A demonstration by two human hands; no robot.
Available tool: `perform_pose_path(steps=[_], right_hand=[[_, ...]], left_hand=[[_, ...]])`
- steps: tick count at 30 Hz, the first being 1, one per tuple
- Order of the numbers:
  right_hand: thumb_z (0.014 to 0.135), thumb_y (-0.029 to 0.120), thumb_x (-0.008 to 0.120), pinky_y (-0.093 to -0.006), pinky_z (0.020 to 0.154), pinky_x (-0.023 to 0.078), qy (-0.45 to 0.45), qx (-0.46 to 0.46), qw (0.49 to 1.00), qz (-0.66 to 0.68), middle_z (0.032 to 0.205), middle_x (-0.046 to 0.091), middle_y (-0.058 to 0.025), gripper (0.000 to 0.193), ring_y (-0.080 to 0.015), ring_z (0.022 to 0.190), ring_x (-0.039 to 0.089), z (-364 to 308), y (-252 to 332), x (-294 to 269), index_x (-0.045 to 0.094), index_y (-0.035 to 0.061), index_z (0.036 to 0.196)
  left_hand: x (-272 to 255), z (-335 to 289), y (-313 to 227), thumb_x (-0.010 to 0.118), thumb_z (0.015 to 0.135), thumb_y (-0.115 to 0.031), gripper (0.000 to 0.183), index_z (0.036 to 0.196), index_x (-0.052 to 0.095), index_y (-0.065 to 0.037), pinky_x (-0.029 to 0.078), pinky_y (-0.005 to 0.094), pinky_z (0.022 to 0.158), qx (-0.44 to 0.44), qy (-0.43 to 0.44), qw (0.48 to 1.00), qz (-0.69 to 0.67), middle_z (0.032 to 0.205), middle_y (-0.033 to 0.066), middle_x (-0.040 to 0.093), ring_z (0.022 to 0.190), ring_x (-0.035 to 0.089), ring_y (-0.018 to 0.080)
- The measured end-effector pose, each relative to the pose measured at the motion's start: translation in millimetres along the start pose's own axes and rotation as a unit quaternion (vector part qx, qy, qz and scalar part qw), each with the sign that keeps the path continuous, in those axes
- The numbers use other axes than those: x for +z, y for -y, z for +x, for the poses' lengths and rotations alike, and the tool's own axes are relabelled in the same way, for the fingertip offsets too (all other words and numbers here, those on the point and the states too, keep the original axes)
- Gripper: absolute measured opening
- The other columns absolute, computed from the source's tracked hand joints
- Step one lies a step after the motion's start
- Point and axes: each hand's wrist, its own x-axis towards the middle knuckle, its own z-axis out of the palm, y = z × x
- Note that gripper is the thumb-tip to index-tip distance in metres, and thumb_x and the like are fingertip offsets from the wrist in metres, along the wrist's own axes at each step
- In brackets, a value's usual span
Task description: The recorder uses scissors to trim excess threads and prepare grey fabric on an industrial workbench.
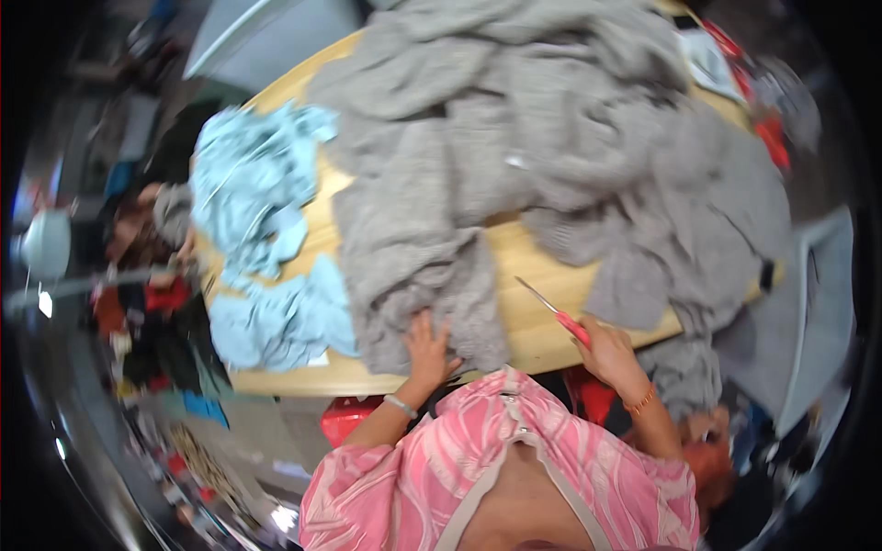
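Note:
My left hand [429, 349] lies on a grey knitted garment [404, 275] at the table's near edge. Its fingers are spread over the bunched knit and grip nothing. Closed around the red handle of a pair of slim scissors [571, 328] is my right hand [608, 354], to the right of that piece. The thin metal blades point up and to the left, above bare wood. More grey knitwear [588, 138] is heaped across the middle and far part of the table, folds overlapping. Where one garment ends and another begins is hard to tell.
Light blue knit pieces [253, 174] lie along the left side of the wooden table [542, 352]. A white item [712, 64] rests at the far right. Grey-blue panels or bins [818, 303] stand beyond the right edge and at the far left. Grey cloth [689, 372] hangs below the right edge.

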Motion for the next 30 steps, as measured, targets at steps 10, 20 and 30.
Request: perform_pose_path(steps=[10, 20, 30], right_hand=[[0.085, 0.017, 0.059, -0.0464, 0.063, 0.046, -0.032, -0.014, 0.998, -0.061, 0.07, 0.062, -0.0177, 0.018, -0.0393, 0.07, 0.061, 19, 46, 7, 0.053, 0.0045, 0.096], [0.086, 0.02, 0.058, -0.0478, 0.062, 0.046, -0.093, 0.011, 0.995, -0.016, 0.069, 0.062, -0.0169, 0.02, -0.0401, 0.069, 0.06, 40, 105, 18, 0.053, 0.0072, 0.1], [0.087, 0.025, 0.059, -0.0464, 0.066, 0.046, -0.154, 0.117, 0.981, 0.012, 0.079, 0.062, -0.0224, 0.026, -0.0414, 0.076, 0.06, 50, 84, 22, 0.053, 0.0047, 0.102]], left_hand=[[-91, 41, 56, 0.048, 0.054, 0.009, 0.037, 0.088, 0.058, -0.001, 0.046, 0.0364, 0.077, 0.144, -0.174, 0.928, -0.297, 0.087, 0.0163, 0.056, 0.087, 0.055, 0.0366], [-450, 72, 249, 0.054, 0.071, 0.007, 0.023, 0.091, 0.06, -0.002, 0.042, 0.0257, 0.081, 0.103, -0.451, 0.883, -0.084, 0.086, 0.004, 0.059, 0.087, 0.056, 0.0146], [-376, 227, 313, 0.072, 0.076, -0.023, 0.058, 0.122, 0.049, 0.005, 0.039, 0.0419, 0.098, 0.047, -0.53, 0.846, 0.034, 0.124, 0.0229, 0.051, 0.111, 0.05, 0.0364]])
